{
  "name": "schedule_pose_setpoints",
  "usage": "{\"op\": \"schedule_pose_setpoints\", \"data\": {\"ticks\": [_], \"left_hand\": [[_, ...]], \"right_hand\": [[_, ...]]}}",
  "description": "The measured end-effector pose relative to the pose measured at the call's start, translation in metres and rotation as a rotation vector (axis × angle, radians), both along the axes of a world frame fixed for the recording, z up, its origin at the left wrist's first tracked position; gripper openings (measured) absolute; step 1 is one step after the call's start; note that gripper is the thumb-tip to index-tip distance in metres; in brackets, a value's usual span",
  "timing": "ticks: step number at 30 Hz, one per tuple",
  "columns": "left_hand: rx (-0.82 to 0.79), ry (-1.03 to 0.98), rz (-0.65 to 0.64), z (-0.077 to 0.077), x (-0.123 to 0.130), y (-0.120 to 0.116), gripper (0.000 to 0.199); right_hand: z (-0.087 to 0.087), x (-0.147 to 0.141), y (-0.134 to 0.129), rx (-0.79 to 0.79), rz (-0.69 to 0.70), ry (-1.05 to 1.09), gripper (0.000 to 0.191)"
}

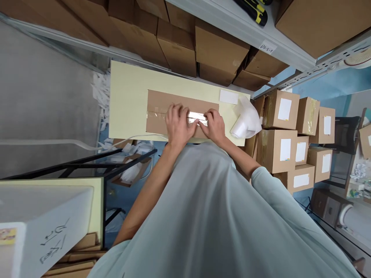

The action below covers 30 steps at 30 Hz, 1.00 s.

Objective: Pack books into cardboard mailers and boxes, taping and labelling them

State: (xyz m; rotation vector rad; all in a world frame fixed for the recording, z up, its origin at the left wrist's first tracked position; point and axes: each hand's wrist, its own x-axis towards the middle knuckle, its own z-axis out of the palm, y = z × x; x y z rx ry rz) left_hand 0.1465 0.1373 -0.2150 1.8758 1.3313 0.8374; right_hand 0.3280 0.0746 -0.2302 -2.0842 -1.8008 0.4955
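Observation:
A flat brown cardboard box point(162, 101) lies on the pale yellow tabletop in front of me. Shiny clear packing tape point(197, 116) runs along its middle seam and catches the light between my hands. My left hand point(179, 123) is on the box at the left of the bright patch, fingers bent and pressed to the box. On the other side, my right hand point(214, 124) has its fingers curled against the box's right part. The two thumbs almost meet at the seam. Undersides of the fingers are hidden.
A roll of white wrapping sheet point(246, 119) and a white card point(228, 97) lie on the table's point(127, 104) right part. Labelled cartons point(280, 110) are stacked at right. Shelves with cardboard boxes point(220, 46) stand behind. A foam box point(52, 224) is at lower left.

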Motion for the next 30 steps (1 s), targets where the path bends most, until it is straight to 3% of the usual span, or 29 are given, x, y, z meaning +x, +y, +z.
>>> {"op": "schedule_pose_setpoints", "data": {"ticks": [3, 7, 11, 17, 20, 23, 27, 29, 30], "left_hand": [[-0.044, 0.061, -0.053, -0.006, 0.002, 0.006, 0.084], [-0.111, 0.114, 0.03, -0.014, -0.029, 0.03, 0.106], [-0.101, 0.152, 0.078, -0.009, -0.051, 0.041, 0.103], [-0.061, 0.269, 0.002, 0.001, -0.017, 0.011, 0.101], [-0.066, 0.347, 0.031, 0.0, -0.016, 0.008, 0.099], [-0.074, 0.405, 0.155, -0.001, -0.045, 0.023, 0.099], [-0.201, 0.418, 0.409, -0.005, -0.106, 0.049, 0.109], [-0.349, 0.337, 0.549, -0.01, -0.131, 0.054, 0.111], [-0.395, 0.275, 0.555, -0.013, -0.139, 0.054, 0.107]], "right_hand": [[-0.001, -0.006, 0.007, -0.03, 0.039, -0.041, 0.051], [-0.003, 0.012, 0.002, -0.035, 0.02, 0.011, 0.056], [-0.006, 0.024, -0.006, -0.041, -0.12, 0.067, 0.073], [-0.006, -0.002, -0.005, 0.018, -0.21, 0.058, 0.091], [-0.01, -0.009, -0.003, -0.029, -0.236, 0.103, 0.099], [-0.011, -0.002, -0.007, -0.074, -0.243, 0.241, 0.102], [-0.003, 0.022, -0.033, -0.093, -0.287, 0.505, 0.106], [0.001, 0.033, -0.054, -0.122, -0.241, 0.596, 0.123], [0.001, 0.038, -0.064, -0.159, -0.188, 0.639, 0.134]]}}
